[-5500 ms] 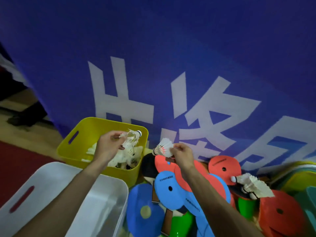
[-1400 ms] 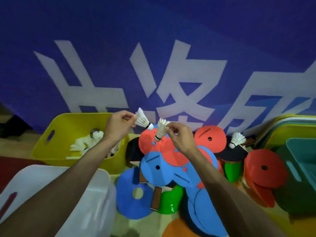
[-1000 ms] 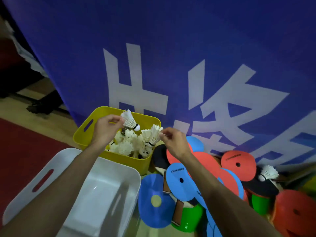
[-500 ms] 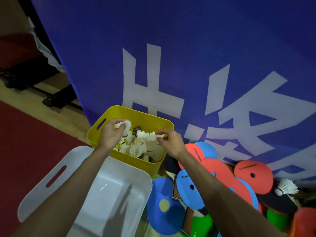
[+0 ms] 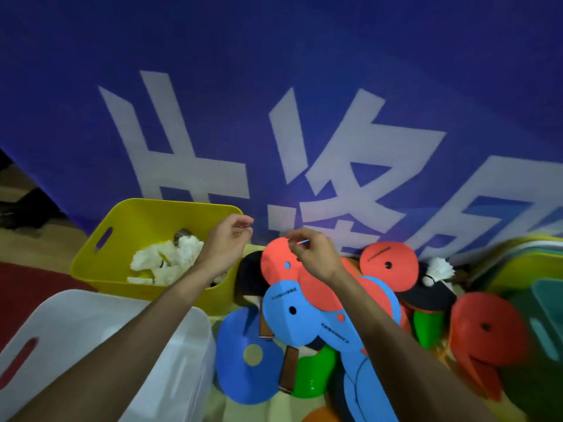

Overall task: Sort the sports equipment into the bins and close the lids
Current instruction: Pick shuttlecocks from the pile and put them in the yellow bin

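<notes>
"At far left: white bin [image 5: 76,345], then yellow bin [image 5: 152,214], shuttlecocks [image 5: 170,260] heaped inside. Left hand [image 5: 225,248]?"
"Over that bin's right rim. Fingers loosely curled, nothing seen held."
"Right hand [image 5: 313,257]?"
"Above red table-tennis paddle [image 5: 274,263]. Thumb and forefinger tips nearly closed; contents: cannot tell. Lone shuttlecock [image 5: 438,269] farther right."

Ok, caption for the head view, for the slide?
Empty left hand and right hand hover between the yellow bin holding shuttlecocks and the paddle pile, where one shuttlecock lies.
</notes>
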Available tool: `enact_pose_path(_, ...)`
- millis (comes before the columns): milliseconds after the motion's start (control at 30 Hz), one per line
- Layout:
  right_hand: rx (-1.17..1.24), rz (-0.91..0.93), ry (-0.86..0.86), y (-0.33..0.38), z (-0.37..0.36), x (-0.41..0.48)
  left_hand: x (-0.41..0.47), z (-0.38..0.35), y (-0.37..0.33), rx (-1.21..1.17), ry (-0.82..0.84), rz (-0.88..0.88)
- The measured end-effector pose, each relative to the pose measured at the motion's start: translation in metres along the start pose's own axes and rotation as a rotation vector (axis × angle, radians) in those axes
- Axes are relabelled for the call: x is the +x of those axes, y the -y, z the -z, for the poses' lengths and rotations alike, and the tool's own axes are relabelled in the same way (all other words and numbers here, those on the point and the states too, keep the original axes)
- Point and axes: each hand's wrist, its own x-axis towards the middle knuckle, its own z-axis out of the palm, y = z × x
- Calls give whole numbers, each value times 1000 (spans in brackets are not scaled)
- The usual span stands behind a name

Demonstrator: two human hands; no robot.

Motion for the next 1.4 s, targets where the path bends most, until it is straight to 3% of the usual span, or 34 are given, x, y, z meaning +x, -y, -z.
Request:
enact_pose_path(433, 128, -280, -309, -130, 113, -68, -8, -173, -59, 79, 479, -233)
enact_pose_path(633, 103, -394, -371, -181, 141, -83, -14, -230, -65, 86, 620, -224)
enact_pose_path(1000, -107, -550, -368, -249, 200, -50, -1, -296, -61, 138, 686, -159)
enact_pose_path(1400, -204, -632, -429, -278, 197, -2, 8, -304, -49, 99, 653, -32)
